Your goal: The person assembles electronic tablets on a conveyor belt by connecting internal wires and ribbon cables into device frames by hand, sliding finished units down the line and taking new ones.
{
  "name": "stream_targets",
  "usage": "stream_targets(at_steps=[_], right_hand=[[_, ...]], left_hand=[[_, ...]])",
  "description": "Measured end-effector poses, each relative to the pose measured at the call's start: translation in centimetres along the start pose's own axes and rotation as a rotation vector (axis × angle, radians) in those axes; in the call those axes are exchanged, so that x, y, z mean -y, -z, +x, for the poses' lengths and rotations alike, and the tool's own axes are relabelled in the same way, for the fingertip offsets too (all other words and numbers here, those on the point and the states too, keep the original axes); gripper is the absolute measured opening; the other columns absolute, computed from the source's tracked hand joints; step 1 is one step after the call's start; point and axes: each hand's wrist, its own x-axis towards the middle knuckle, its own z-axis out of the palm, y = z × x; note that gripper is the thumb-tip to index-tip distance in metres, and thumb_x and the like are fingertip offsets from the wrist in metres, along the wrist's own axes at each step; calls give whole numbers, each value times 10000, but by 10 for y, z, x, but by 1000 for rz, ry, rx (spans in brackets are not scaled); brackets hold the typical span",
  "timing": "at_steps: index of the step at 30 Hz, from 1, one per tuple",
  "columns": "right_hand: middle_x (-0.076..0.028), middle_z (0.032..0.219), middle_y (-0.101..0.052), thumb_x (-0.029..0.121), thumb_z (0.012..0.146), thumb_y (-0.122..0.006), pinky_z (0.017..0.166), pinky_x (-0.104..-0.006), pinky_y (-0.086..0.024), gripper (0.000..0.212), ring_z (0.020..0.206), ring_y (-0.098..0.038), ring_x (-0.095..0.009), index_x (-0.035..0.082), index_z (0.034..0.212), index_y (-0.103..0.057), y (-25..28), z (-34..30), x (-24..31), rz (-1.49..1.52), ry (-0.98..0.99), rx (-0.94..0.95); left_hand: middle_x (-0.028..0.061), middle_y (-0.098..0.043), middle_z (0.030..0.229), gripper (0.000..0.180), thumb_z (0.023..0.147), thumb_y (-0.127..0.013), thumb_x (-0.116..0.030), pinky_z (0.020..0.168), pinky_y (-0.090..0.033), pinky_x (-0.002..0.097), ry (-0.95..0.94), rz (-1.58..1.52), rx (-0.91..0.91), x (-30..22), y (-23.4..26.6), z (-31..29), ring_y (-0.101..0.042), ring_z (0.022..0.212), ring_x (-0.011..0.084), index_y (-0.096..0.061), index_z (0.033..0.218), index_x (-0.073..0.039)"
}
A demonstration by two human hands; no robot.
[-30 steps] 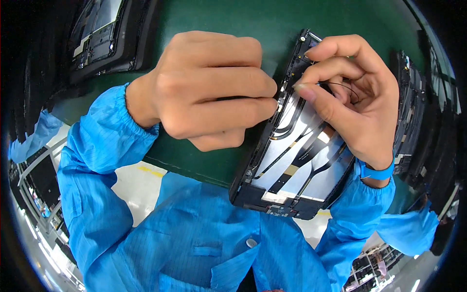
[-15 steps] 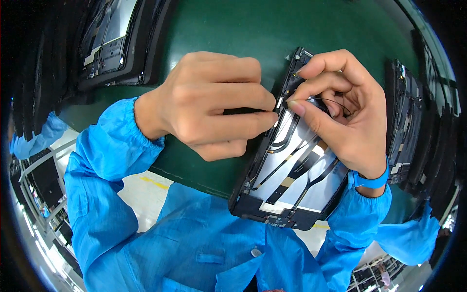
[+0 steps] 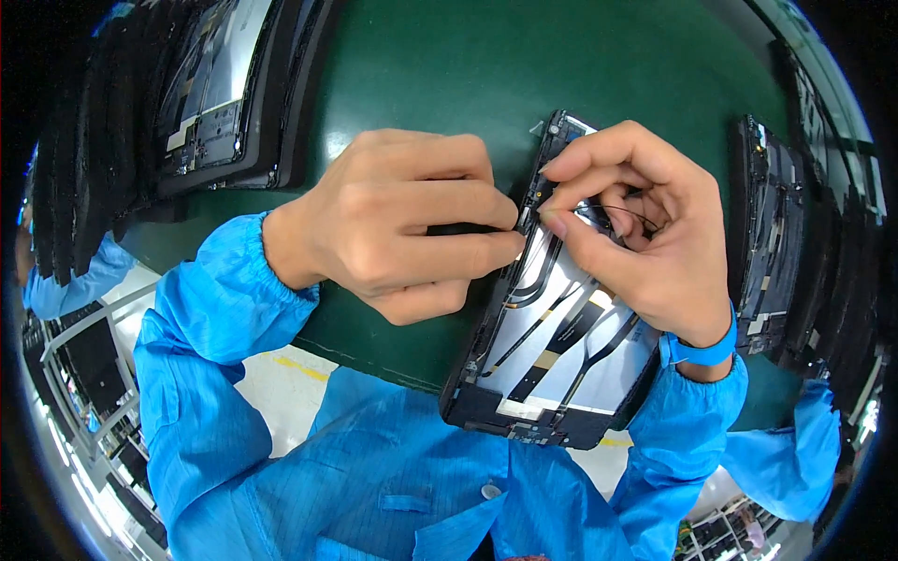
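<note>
Pinching at the top left edge of one opened tablet chassis (image 3: pixel 561 346), both bare hands meet over it. Left hand (image 3: pixel 402 224) is curled into a loose fist, fingertips pressed against the chassis's left rim; what sits under those fingertips is hidden, can't tell if anything is gripped. Right hand (image 3: pixel 645 243) has thumb and forefinger closed on a small part at the chassis's upper corner, too small to identify, and a thin dark wire (image 3: pixel 622 210) loops across its curled fingers. One blue wrist strap (image 3: pixel 702 353) rings the right wrist. Both forearms wear blue sleeves (image 3: pixel 206 309).

Chassis lies tilted on the green mat (image 3: pixel 524 84), its lower end hanging past the mat's near edge. Inside it: a silvery plate crossed by several dark flat cables, some with tan ends; exact count unclear, the right hand covers the upper part.

Left of the chassis, well apart, a stack of similar opened units (image 3: pixel 215 103) leans at the mat's far left; looks like two or more, edges blur together. Right of the chassis, near the right wrist, another row of units (image 3: pixel 776 224) stands on edge, count not readable, cut off by the dark fisheye rim.

Below the chassis, pale floor with a yellow line (image 3: pixel 299 366) shows, partly blocked by the person's blue coat.
</note>
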Motion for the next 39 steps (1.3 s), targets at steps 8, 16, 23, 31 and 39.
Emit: stream_targets(at_steps=[8,16,23,31,39], right_hand=[[-27,979,-816,-70,848,-809,637,-190,-292,347,726,-434,26,9,1177,-736,-1,0,0,-2,18,-16],[-24,970,-807,-69,851,-815,641,-190,-307,347,727,-424,19,9,1179,-732,0,0,-1,15,28,-27],[-18,978,-805,-55,852,-816,626,-187,-293,352,720,-396,18,11,1187,-727,0,-1,-2,19,16,-10],[-20,932,-782,-25,866,-819,598,-205,-282,230,687,-430,4,-8,1094,-802,-2,-4,3,-97,44,42],[-28,931,-773,-28,870,-836,579,-230,-274,101,668,-473,-21,-13,970,-830,-1,-2,8,-210,19,34]], left_hand=[[113,-778,936,348,720,-681,-156,561,-553,350,39,-17,22,-2,2,1,-644,685,256,-848,998,-29],[126,-795,956,368,726,-682,-141,569,-565,354,45,-4,28,-3,0,1,-652,681,261,-845,1031,-17],[126,-794,963,367,722,-684,-121,572,-570,354,68,13,36,-6,0,2,-652,688,267,-831,1038,-7],[124,-789,959,359,706,-692,-109,566,-565,352,72,10,19,-6,-2,1,-648,689,264,-824,1024,-5],[119,-788,946,331,714,-695,-110,559,-556,339,48,26,-9,-6,-3,0,-637,681,246,-828,998,-3]])
